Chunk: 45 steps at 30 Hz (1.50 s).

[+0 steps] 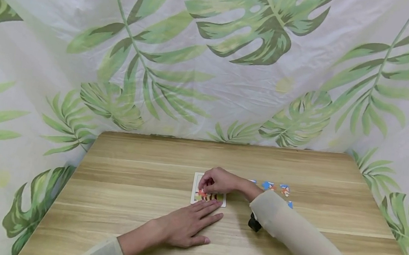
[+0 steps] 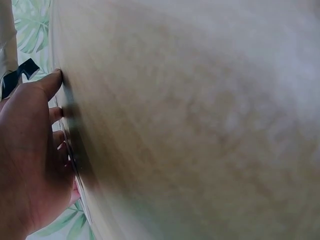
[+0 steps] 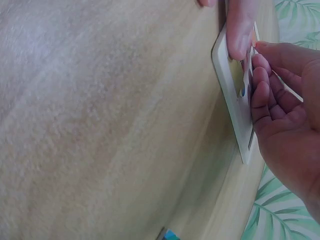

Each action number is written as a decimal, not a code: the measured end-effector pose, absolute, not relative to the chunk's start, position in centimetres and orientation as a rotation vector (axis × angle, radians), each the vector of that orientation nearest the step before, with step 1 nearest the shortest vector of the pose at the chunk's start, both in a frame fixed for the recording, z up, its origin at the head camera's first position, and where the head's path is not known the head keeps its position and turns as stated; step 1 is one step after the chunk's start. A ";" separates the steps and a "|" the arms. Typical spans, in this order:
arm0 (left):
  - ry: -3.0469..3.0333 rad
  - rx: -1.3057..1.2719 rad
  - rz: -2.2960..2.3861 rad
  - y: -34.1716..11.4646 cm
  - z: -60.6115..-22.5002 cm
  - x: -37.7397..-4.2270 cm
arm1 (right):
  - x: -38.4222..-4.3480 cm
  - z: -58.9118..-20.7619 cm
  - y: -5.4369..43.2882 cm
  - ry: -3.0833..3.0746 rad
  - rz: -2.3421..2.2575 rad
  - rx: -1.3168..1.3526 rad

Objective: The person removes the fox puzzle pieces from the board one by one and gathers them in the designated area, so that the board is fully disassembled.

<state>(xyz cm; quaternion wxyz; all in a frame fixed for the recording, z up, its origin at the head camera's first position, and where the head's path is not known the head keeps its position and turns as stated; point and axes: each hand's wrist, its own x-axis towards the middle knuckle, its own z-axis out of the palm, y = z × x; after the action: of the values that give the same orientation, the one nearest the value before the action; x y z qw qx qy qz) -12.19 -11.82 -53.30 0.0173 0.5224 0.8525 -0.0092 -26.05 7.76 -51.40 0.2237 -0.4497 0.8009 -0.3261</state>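
Note:
A small jigsaw puzzle in a white-rimmed tray [image 1: 194, 190] lies on the table, partly filled with orange, dark-striped and green pieces. My left hand [image 1: 191, 224] lies palm down with straight fingers, its fingertips resting on the tray's near edge. One left finger [image 3: 239, 37] presses on the tray in the right wrist view. Over the tray's upper part is my right hand [image 1: 221, 181], fingers curled, its thumb and fingertips pinching an orange puzzle piece [image 1: 202, 192] low against the picture. The hand covers much of that piece and the tray's upper half.
Several loose blue and orange puzzle pieces [image 1: 269, 186] lie right of the tray, some partly behind the right forearm. One blue piece [image 1: 290, 204] sits nearer the sleeve [image 1: 274, 214]. Behind the wooden table [image 1: 137, 178] hangs a leaf-print cloth [image 1: 195, 79].

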 end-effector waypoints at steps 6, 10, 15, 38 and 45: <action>2.650 1.629 -0.039 -11.9 -53.1 -12.2 | -26.0 -51.5 7.7 2.175 -0.939 -1.189; 2.643 1.620 -0.053 -11.8 -53.0 -12.1 | -26.0 -51.5 7.6 2.151 -0.963 -1.152; 2.650 1.629 -0.088 -11.7 -52.8 -12.1 | -26.0 -51.7 7.4 2.134 -0.998 -1.122; 2.660 1.634 -0.152 -11.6 -52.9 -12.2 | -25.6 -51.8 8.0 2.074 -1.228 -0.941; 2.670 1.638 -0.136 -11.6 -53.0 -12.1 | -25.5 -51.9 9.0 2.054 -1.299 -0.871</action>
<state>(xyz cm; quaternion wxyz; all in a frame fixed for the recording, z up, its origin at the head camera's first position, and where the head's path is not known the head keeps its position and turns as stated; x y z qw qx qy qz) -12.06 -11.64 -52.99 0.0030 0.5225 0.8515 -0.0433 -25.52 8.99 -51.86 0.2763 -0.3241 0.7647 -0.4835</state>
